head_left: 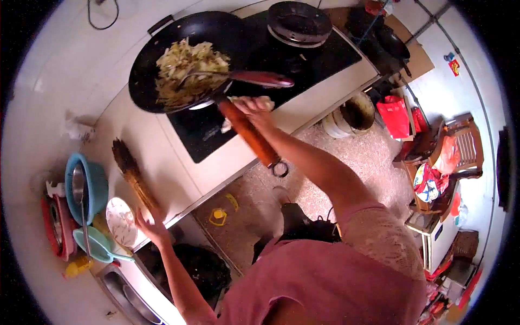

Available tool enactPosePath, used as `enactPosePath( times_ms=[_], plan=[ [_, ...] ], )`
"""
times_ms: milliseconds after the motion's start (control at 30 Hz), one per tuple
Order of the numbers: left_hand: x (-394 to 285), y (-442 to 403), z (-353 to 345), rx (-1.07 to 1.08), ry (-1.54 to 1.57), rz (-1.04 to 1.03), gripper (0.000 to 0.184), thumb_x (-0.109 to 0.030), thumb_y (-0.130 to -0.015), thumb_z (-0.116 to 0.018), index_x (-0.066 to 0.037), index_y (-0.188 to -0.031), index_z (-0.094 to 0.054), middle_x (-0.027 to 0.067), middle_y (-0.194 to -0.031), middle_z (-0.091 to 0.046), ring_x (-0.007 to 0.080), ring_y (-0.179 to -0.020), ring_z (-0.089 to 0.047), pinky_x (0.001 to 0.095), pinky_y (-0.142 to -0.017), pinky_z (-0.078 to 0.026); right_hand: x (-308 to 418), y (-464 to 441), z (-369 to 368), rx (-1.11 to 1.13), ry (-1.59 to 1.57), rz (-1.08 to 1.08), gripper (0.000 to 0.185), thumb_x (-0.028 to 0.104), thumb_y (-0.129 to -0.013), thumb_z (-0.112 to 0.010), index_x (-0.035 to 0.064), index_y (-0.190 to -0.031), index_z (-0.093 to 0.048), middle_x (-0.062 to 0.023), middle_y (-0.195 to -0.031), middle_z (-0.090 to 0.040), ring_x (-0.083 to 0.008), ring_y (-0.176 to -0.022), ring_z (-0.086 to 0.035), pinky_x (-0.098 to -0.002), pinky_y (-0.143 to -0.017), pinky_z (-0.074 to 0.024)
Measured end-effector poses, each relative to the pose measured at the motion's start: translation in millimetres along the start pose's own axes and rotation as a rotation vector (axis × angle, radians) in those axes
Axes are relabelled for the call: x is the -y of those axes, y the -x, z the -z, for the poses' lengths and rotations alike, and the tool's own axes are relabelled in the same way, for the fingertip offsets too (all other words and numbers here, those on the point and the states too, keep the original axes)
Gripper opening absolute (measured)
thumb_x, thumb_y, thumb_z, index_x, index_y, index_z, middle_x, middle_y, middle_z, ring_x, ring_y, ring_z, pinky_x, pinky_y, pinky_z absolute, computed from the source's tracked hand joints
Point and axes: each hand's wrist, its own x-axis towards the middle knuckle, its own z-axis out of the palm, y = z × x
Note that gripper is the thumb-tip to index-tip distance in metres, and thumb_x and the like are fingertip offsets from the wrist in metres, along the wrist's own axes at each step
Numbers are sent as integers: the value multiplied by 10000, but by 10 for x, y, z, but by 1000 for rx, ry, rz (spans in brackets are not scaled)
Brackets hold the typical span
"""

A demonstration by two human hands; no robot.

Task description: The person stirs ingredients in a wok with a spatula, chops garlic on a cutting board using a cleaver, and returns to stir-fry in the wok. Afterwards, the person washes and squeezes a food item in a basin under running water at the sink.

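A black wok (143, 70) holds chopped, cooked vegetables (189, 67), with a red-handled spatula (260, 79) resting across its rim. My right hand (252, 111) is beside the wok's wooden handle (246, 130), fingers closed on a pale cloth (226, 125) over the black cooktop (208, 138). At the counter's left, my left hand (153, 227) has its fingers apart, beside a white patterned plate (122, 221) and the lower end of a bamboo brush (132, 173). Whether it touches either of them I cannot tell.
A dark round pan (299, 21) sits at the cooktop's back. Blue basin (92, 187), green strainer (97, 244) and metal sink (127, 298) are at left. On the floor side are a bucket (355, 116), red bag (394, 116) and wooden chair (466, 149).
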Motion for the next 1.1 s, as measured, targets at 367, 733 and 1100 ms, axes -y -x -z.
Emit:
enactPosePath(
  times_ms=[367,733,1100],
  plan=[
    [-58,1328,408,54,-280,298,369,-67,-736,-584,-24,-1094,-508,130,-1017,-485,219,-837,-499,310,-707,-443,-2195,477,475,1,-11,-120,224,169,-635,-606,167,-856,-575,-5,-975,-548,-242,-754,-460,-366,-651,-417],
    [-87,2124,1383,-186,-242,568,402,-68,-704,-616,-65,-1087,-493,129,-1072,-473,230,-873,-517,305,-713,-453,-2118,851,118,234,192,-243,260,256,-768,-524,81,-952,-578,-92,-920,-575,-257,-833,-510,-377,-707,-422],
    [865,4079,2709,-522,-20,931,356,-83,-776,-572,-54,-1117,-474,96,-996,-535,166,-808,-544,273,-704,-455,806,400,327,334,-10,-78,286,295,-787,-538,58,-934,-605,-144,-944,-562,-295,-850,-521,-376,-743,-417]
  ],
)
